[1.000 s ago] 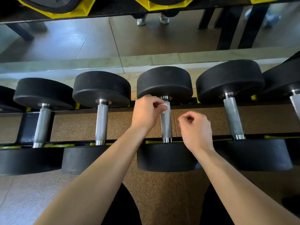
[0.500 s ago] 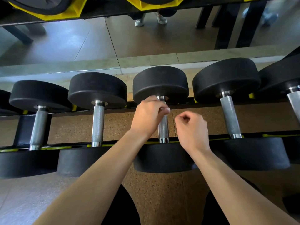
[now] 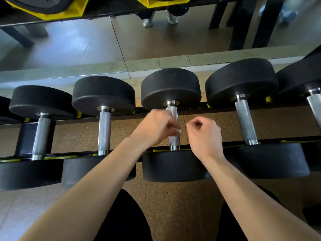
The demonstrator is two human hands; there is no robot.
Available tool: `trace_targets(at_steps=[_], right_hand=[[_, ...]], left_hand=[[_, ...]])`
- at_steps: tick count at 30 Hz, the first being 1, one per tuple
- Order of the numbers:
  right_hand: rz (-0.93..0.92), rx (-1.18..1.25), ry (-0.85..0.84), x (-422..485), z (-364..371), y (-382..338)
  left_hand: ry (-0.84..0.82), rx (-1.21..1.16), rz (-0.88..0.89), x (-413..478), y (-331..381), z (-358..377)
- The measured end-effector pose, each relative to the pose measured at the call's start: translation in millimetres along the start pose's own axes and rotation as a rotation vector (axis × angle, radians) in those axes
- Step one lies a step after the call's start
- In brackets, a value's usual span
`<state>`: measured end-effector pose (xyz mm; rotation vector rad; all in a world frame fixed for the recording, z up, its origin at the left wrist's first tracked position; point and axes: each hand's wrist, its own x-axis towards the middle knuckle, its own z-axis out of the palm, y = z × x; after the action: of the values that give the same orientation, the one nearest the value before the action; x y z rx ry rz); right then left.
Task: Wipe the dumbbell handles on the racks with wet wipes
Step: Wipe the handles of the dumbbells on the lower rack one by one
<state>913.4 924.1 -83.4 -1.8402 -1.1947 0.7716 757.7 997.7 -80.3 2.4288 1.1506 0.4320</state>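
Fingers (image 3: 166, 122) round handle (image 3: 174, 140), long axis front-to-back

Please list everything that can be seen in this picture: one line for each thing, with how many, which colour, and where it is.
dumbbells: four whole, more cut off at both edges; black heads, silver handles; in a row on the rack
rack: one; black with yellow pads; under the dumbbells
yellow cradles: at least two; top edge, on an upper shelf
floor: brown, speckled; below the rack
shoes: two; white; top, beyond the rack
wet wipe: one; white; a small bit shows at the left fingertips
legs: two; black clothing; bottom edge
left hand: grips the wipe around the middle handle
right hand: curled, nothing seen in it; just right of that handle
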Motion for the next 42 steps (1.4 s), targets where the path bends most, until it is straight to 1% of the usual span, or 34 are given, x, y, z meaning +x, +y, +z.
trace_targets(at_steps=[2, 3, 4, 5, 7, 9, 11, 12, 14, 18, 19, 20, 21, 23, 25, 27, 28, 30, 32, 34, 35, 36, 39, 40, 41, 42], right_hand=[[0.004, -0.004, 0.003, 0.1, 0.2, 0.0], [0.004, -0.007, 0.005, 0.3, 0.2, 0.1], [0.004, -0.006, 0.003, 0.6, 0.2, 0.0], [0.005, -0.001, -0.003, 0.8, 0.1, 0.1], [0.004, 0.002, -0.012, 0.7, -0.2, 0.2], [-0.002, -0.009, -0.011, 0.2, -0.2, 0.3], [-0.007, -0.027, -0.009, -0.1, -0.2, 0.0], [-0.007, -0.034, -0.008, 0.3, -0.3, -0.1], [-0.003, -0.038, -0.008, 0.7, 0.2, 0.0], [-0.001, -0.038, 0.000, 0.6, 0.5, -0.6], [-0.001, -0.040, 0.003, 0.6, 0.6, -0.6], [0.001, -0.041, 0.004, 0.6, 0.7, -0.9], [0.004, -0.042, 0.003, 0.3, 0.8, -1.1], [0.008, -0.042, 0.003, 0.4, 1.2, -1.0], [0.010, -0.042, 0.004, 0.3, 1.8, -0.3], [0.009, -0.044, 0.003, 1.0, 1.9, 0.1], [0.011, -0.042, 0.003, 1.3, 1.9, 0.1], [0.014, -0.036, 0.005, 1.7, 1.9, 0.1], [0.013, -0.029, 0.013, 1.0, 2.3, -0.1], [0.005, -0.021, 0.023, 0.1, 2.2, 0.0], [0.003, -0.018, 0.026, -0.4, 1.8, -0.2], [0.002, -0.016, 0.026, -0.6, 1.5, -0.4], [-0.005, -0.017, 0.027, -0.2, 1.5, 0.3], [-0.006, -0.018, 0.029, -0.4, 1.6, 0.5], [-0.006, -0.018, 0.029, -0.1, 2.1, 0.9], [-0.006, -0.018, 0.027, 0.3, 2.6, 1.1]], left_hand=[[-0.177, -0.057, -0.027, -10.8, -2.0, -1.0], [-0.201, -0.094, -0.054, -13.7, -5.1, -0.5], [-0.173, -0.119, -0.077, -14.0, -9.1, 0.1], [-0.102, -0.133, -0.093, -11.8, -13.4, 1.0], [0.109, -0.124, -0.140, -2.0, -17.2, 1.4], [0.275, -0.195, -0.270, 8.8, -15.9, 0.5], [0.368, -0.287, -0.374, 13.9, -10.5, 4.0], [0.392, -0.279, -0.383, 12.8, -7.5, 7.0], [0.379, -0.269, -0.398, 1.9, -6.2, 10.7], [0.095, -0.457, -0.477, -24.3, -10.5, 6.1], [0.058, -0.479, -0.481, -24.7, -11.8, 4.7], [0.063, -0.501, -0.487, -22.1, -12.5, 4.2], [0.110, -0.523, -0.502, -17.6, -12.2, 3.5], [0.266, -0.537, -0.552, -2.9, -12.7, 3.3], [0.368, -0.516, -0.578, 8.1, -12.5, 3.8], [0.361, -0.515, -0.580, 8.6, -12.0, 6.2], [0.316, -0.526, -0.585, 3.9, -12.5, 7.1], [0.156, -0.545, -0.597, -11.7, -12.6, 7.6], [-0.032, -0.461, -0.572, -24.2, -12.5, 6.0], [-0.137, -0.378, -0.546, -27.2, -12.8, 1.2], [-0.140, -0.369, -0.550, -25.8, -12.3, -0.8], [-0.104, -0.382, -0.557, -23.6, -11.1, -2.2], [0.162, -0.537, -0.592, -14.6, -7.4, -1.0], [0.219, -0.564, -0.582, -12.5, -5.0, -0.6], [0.236, -0.551, -0.563, -11.4, -3.0, -0.4], [0.218, -0.514, -0.547, -12.0, -1.7, -0.9]])
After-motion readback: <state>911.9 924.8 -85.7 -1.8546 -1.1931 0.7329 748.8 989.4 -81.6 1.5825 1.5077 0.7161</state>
